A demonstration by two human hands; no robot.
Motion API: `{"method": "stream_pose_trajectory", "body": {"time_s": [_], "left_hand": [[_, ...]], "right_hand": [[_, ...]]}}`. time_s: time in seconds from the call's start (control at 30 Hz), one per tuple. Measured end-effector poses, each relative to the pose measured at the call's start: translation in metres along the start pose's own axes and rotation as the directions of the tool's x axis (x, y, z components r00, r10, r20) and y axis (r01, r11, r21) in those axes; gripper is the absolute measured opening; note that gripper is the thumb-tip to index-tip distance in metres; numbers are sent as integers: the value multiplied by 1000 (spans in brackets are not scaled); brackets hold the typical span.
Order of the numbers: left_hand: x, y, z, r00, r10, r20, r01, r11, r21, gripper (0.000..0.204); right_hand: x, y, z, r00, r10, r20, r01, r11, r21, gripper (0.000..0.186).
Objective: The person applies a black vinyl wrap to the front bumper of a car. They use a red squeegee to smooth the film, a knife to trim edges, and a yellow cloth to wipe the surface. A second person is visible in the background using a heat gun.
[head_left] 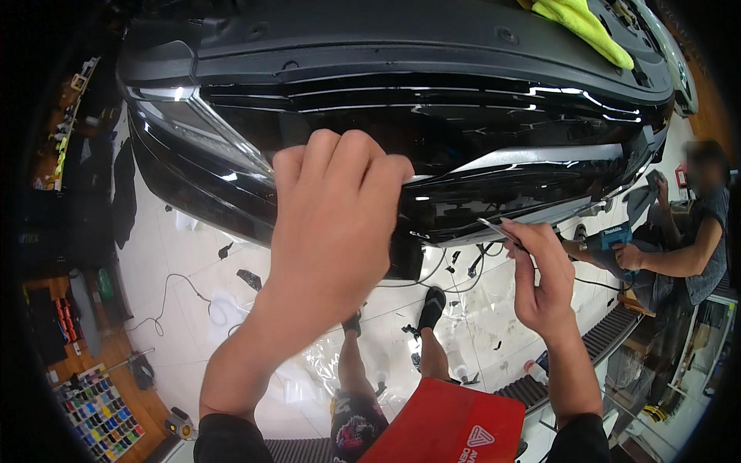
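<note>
A glossy black car bumper (370, 116) stretches across the view, with a headlight (208, 131) at its left end. My left hand (336, 208) is closed against its middle, knuckles up. A bright pale strip (540, 157) runs along the bumper to the right from those fingers. What they pinch is hidden behind the hand. My right hand (540, 270), lower and to the right, holds a slim knife (494, 229) between thumb and fingers. Its thin silver tip points up and left, close to the bumper's lower edge; I cannot tell whether it touches.
A yellow-green cloth (583, 31) lies at the top right of the car. To the right a seated co-worker (695, 239) holds a teal power tool (615, 235). A red pouch (455, 424) hangs before me. Cables (455, 285) and black scraps (248, 278) lie on the white floor.
</note>
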State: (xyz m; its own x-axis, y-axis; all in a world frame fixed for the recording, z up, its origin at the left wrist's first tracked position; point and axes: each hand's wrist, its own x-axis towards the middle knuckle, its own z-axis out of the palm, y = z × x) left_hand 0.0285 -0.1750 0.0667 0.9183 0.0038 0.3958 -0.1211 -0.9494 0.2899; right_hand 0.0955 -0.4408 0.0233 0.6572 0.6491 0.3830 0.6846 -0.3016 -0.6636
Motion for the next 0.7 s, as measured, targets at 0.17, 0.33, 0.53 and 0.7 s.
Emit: {"method": "stream_pose_trajectory", "body": {"time_s": [0.17,0.33,0.53,0.7], "left_hand": [[5,10,-8,996,-23,92,10,990,139,18],[7,1,-4,999,8,-42,-11,998,-62,15],[-1,-7,3,989,96,-112,-105,991,-85,16],[5,-2,-1,995,41,-92,-46,998,-47,16]], "right_hand": [[7,-4,-2,999,-22,45,22,1000,-9,42],[0,-6,-4,1000,15,18,-16,1000,19,41],[-15,0,5,999,33,-11,-33,999,13,44],[-14,5,15,1000,3,16,-2,998,-70,43]]}}
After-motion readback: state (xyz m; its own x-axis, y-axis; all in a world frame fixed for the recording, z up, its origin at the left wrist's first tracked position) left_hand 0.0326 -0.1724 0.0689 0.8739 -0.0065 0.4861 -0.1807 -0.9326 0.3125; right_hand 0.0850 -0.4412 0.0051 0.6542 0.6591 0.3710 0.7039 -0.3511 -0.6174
